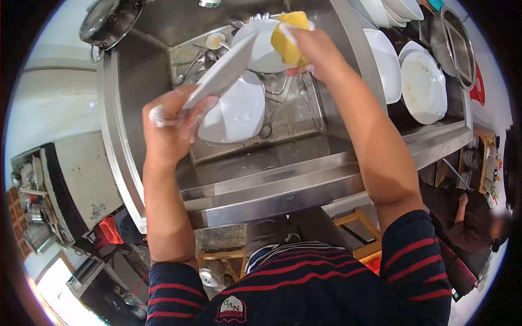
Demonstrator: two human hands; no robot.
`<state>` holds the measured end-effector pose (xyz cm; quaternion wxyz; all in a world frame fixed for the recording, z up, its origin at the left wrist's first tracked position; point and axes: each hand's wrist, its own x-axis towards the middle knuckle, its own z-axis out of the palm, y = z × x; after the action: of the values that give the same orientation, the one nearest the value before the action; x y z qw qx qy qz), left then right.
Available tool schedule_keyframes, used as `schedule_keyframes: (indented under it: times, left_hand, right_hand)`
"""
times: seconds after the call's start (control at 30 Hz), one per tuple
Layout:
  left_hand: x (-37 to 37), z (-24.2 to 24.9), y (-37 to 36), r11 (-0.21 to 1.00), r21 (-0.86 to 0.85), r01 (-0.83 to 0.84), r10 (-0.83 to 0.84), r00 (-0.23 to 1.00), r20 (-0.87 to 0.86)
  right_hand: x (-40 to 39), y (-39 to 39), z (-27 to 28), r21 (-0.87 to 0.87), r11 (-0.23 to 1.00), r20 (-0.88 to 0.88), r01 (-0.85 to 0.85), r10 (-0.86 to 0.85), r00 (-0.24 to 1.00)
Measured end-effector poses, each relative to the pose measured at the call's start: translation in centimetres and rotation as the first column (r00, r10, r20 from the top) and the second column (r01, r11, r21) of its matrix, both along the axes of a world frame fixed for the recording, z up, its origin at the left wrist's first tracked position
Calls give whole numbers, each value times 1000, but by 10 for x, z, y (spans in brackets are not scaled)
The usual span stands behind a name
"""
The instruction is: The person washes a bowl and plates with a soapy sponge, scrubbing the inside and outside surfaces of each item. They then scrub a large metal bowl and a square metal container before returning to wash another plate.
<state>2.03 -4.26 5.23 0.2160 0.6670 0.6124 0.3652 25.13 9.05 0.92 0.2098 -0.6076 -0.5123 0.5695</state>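
Observation:
My left hand (176, 117), with suds on it, grips a white plate (225, 68) by its near edge. The plate is tilted up on its side above the sink. In my right hand (318, 51) is a yellow sponge (288, 46), held to the right of that plate and apart from it. Below them in the metal sink (234, 157) lie a white square plate (234, 111) and another white plate (266, 51). Several spoons, a fork (304, 89) and a small white cup (216, 41) rest around them on the sink floor.
A dark pot (109, 24) stands on the sink's left rim. To the right, a second basin holds white dishes (424, 89) and a metal lid or tray (457, 49). The steel front edge (283, 195) runs before my body. Another person (462, 217) is at lower right.

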Motion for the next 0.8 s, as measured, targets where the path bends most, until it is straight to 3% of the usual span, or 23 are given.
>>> schedule_keyframes:
  times: [0.03, 0.07, 0.2, 0.33, 0.43, 0.5, 0.57, 0.63, 0.7, 0.73, 0.77, 0.8]
  left_hand:
    - [-1, -4, 5, 976, 160, 149, -136, 987, -90]
    - [-1, -7, 8, 953, 202, 225, -199, 970, -141]
    - [6, -10, 9, 933, 229, 279, -229, 948, -223]
    - [10, -5, 6, 923, 253, 289, -208, 930, -302]
    - [3, -4, 7, 926, 289, 241, -148, 939, -310]
    - [0, 5, 9, 927, 327, 183, -10, 885, -466]
    - [-5, 2, 13, 949, 286, 136, 23, 871, -491]
    - [-8, -6, 21, 877, 470, -104, 228, 950, -215]
    - [-17, -10, 19, 882, 439, -169, 302, 919, -253]
    - [-23, -16, 19, 955, 169, -242, 176, 927, 331]
    - [-27, -20, 18, 987, -96, -130, 154, 570, 807]
    - [-7, 2, 20, 907, -363, -213, 420, 376, 826]
  right_hand:
    - [-2, 2, 1, -208, 959, -381, 191, -260, 887]
    - [-2, -4, 0, -238, 956, -476, 174, -270, 837]
    - [-21, -20, 4, -265, 955, -587, 134, -269, 764]
    - [-21, -14, -11, -317, 938, -559, 138, -302, 772]
    - [-25, -12, -17, -273, 946, -613, 174, -310, 727]
    - [-24, -9, -17, -154, 964, -726, 215, -258, 637]
    - [-19, -4, -18, -104, 966, -759, 238, -231, 608]
    - [-12, -1, -19, -61, 962, -786, 265, -210, 581]
    - [-6, 2, -16, -9, 970, -834, 243, -141, 533]
    - [-7, 1, -15, -10, 970, -834, 244, -142, 533]
    - [-8, 0, -14, -15, 971, -837, 240, -143, 528]
    - [-10, -2, -13, -20, 972, -839, 236, -144, 524]
